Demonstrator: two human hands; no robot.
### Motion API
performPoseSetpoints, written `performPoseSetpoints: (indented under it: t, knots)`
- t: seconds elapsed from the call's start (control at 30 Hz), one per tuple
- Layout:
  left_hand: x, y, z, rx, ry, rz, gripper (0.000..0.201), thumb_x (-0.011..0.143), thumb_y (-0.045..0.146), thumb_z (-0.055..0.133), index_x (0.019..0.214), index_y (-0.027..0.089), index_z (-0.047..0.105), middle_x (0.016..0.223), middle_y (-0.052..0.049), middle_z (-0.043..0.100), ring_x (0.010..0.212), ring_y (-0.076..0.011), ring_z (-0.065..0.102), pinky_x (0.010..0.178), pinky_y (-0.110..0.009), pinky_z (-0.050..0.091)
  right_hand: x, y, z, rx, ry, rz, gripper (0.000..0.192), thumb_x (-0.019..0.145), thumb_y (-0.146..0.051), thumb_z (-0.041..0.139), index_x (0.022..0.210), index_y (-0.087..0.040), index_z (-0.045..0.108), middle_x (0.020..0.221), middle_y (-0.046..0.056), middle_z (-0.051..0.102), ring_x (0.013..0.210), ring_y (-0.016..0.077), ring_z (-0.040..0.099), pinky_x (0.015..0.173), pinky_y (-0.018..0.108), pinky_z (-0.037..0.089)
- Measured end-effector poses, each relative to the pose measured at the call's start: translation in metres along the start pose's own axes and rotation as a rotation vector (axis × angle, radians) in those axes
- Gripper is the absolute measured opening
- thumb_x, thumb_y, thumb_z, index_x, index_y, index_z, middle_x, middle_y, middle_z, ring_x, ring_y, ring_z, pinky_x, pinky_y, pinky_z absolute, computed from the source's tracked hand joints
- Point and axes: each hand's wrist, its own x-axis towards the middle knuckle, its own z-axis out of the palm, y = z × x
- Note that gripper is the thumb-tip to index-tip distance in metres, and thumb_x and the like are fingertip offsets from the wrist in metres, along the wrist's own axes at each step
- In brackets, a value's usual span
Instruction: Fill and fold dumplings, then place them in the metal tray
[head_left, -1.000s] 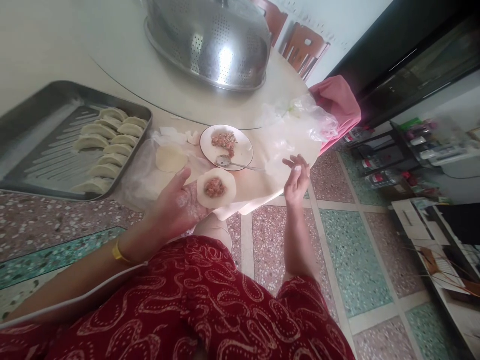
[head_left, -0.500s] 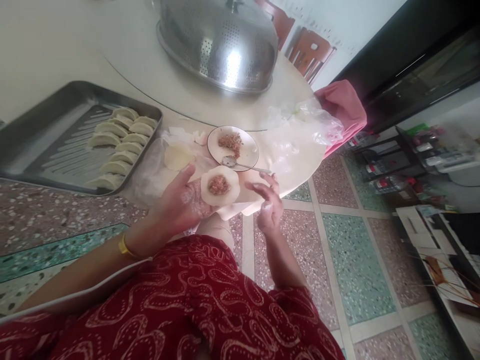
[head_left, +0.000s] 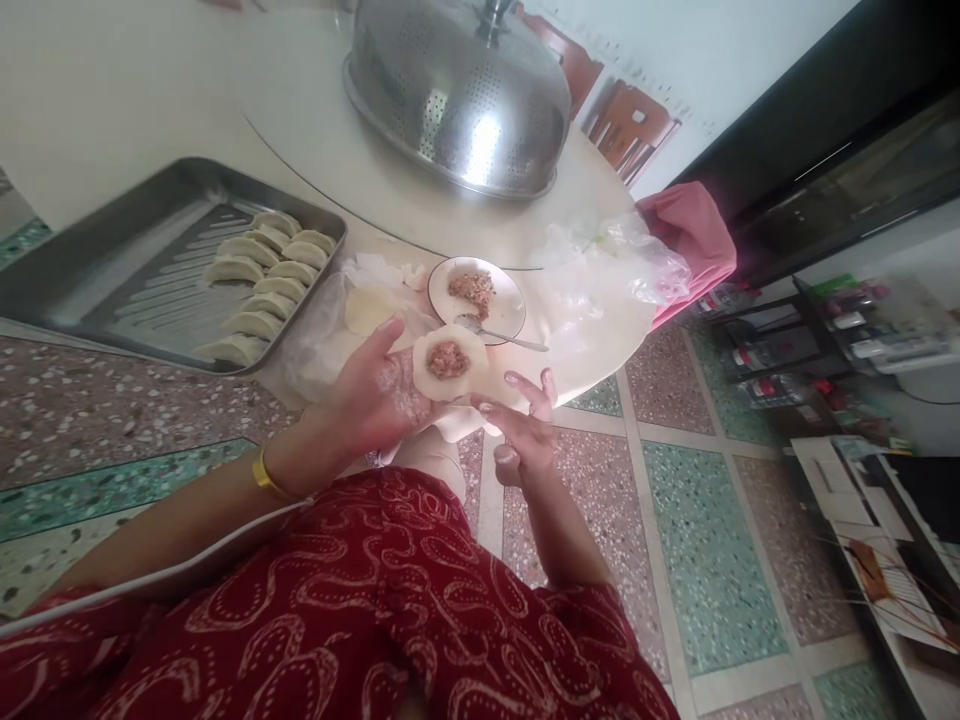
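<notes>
My left hand lies palm up, dusted with flour, and holds a round dumpling wrapper with a lump of minced meat in its middle. My right hand is just right of the wrapper, fingers apart and empty, its fingertips close to the wrapper's edge. Behind the wrapper stands a small white plate with more minced meat and a metal spoon resting on it. A stack of plain wrappers lies on plastic to the left of the plate.
A steel tray with several folded dumplings sits on the table's left. A perforated steel dome cover stands on the turntable behind. Clear plastic bags and a pink cloth lie at the table's right edge. Terrazzo floor is below.
My right hand has come in from the right, away from the plate's side, down to the wrapper in my left hand. The view has shifted slightly.
</notes>
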Motion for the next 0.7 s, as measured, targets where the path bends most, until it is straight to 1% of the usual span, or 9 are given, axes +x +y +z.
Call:
performPoseSetpoints:
  t: [0.13, 0.2, 0.23, 0.27, 0.37, 0.43, 0.47, 0.57, 0.7]
  knots:
    - [0.001, 0.000, 0.000, -0.018, 0.031, 0.016, 0.060, 0.096, 0.050, 0.037, 0.136, 0.008, 0.054, 0.120, -0.018, 0.069, 0.122, -0.0325, 0.059, 0.106, -0.045, 0.045, -0.007, -0.001, 0.001, -0.033, -0.038, -0.044, 0.045, 0.099, -0.049, 0.025, 0.113, -0.034, 0.066, 0.101, -0.004, 0.077, 0.126, 0.0200, 0.058, 0.119, 0.052, 0.031]
    - [0.003, 0.000, -0.002, 0.003, 0.025, 0.020, 0.060, 0.096, 0.051, 0.037, 0.135, 0.009, 0.054, 0.118, -0.016, 0.070, 0.122, -0.0321, 0.059, 0.106, -0.045, 0.045, -0.009, 0.005, -0.004, -0.081, -0.002, -0.081, 0.047, 0.099, -0.049, 0.023, 0.105, -0.036, 0.068, 0.095, -0.004, 0.075, 0.120, 0.0193, 0.061, 0.118, 0.051, 0.033]
    - [0.004, 0.000, -0.003, 0.019, 0.010, 0.018, 0.060, 0.096, 0.052, 0.038, 0.135, 0.010, 0.055, 0.116, -0.015, 0.070, 0.122, -0.0321, 0.059, 0.105, -0.045, 0.045, -0.009, 0.012, -0.009, -0.135, 0.035, -0.060, 0.049, 0.099, -0.048, 0.021, 0.102, -0.035, 0.068, 0.095, -0.004, 0.074, 0.117, 0.0191, 0.062, 0.117, 0.051, 0.034]
    - [0.005, 0.000, -0.005, 0.034, -0.012, 0.016, 0.061, 0.096, 0.053, 0.038, 0.135, 0.010, 0.055, 0.115, -0.015, 0.071, 0.122, -0.0320, 0.059, 0.106, -0.046, 0.045, -0.008, 0.021, -0.016, -0.205, 0.077, -0.002, 0.051, 0.099, -0.046, 0.019, 0.101, -0.034, 0.069, 0.097, -0.002, 0.072, 0.116, 0.0191, 0.061, 0.116, 0.051, 0.036]
    - [0.009, 0.000, -0.007, 0.062, -0.079, 0.006, 0.063, 0.096, 0.055, 0.037, 0.137, 0.010, 0.054, 0.115, -0.014, 0.071, 0.124, -0.0310, 0.058, 0.107, -0.044, 0.043, -0.005, 0.060, -0.039, -0.390, 0.099, 0.341, 0.054, 0.098, -0.039, 0.018, 0.113, -0.021, 0.067, 0.117, 0.009, 0.066, 0.128, 0.0243, 0.053, 0.114, 0.056, 0.034]
    - [0.011, -0.002, -0.006, 0.065, -0.096, 0.005, 0.064, 0.096, 0.054, 0.037, 0.139, 0.010, 0.051, 0.118, -0.014, 0.070, 0.126, -0.0300, 0.057, 0.109, -0.043, 0.041, -0.003, 0.090, -0.051, -0.434, 0.020, 0.491, 0.051, 0.099, -0.037, 0.021, 0.117, -0.018, 0.065, 0.112, 0.010, 0.070, 0.135, 0.0264, 0.047, 0.118, 0.059, 0.023]
    - [0.012, -0.002, -0.005, 0.067, -0.096, 0.008, 0.064, 0.096, 0.054, 0.037, 0.141, 0.010, 0.049, 0.120, -0.014, 0.069, 0.126, -0.0297, 0.057, 0.110, -0.043, 0.041, -0.002, 0.104, -0.056, -0.447, -0.025, 0.550, 0.052, 0.099, -0.036, 0.019, 0.117, -0.018, 0.065, 0.112, 0.010, 0.071, 0.136, 0.0266, 0.046, 0.118, 0.059, 0.022]
    - [0.015, -0.005, -0.003, 0.073, -0.073, 0.014, 0.064, 0.095, 0.051, 0.041, 0.143, 0.010, 0.046, 0.124, -0.016, 0.067, 0.124, -0.0304, 0.058, 0.109, -0.044, 0.042, -0.004, 0.136, -0.061, -0.432, -0.162, 0.660, 0.058, 0.101, -0.036, 0.015, 0.110, -0.017, 0.069, 0.118, 0.013, 0.069, 0.136, 0.0275, 0.046, 0.117, 0.059, 0.021]
    - [0.016, -0.006, -0.003, 0.074, -0.033, 0.009, 0.064, 0.096, 0.051, 0.039, 0.145, 0.010, 0.045, 0.122, -0.016, 0.068, 0.121, -0.0298, 0.060, 0.107, -0.043, 0.044, -0.007, 0.155, -0.058, -0.381, -0.254, 0.698, 0.061, 0.101, -0.039, 0.017, 0.099, -0.015, 0.072, 0.117, 0.012, 0.070, 0.136, 0.0291, 0.046, 0.118, 0.062, 0.017]
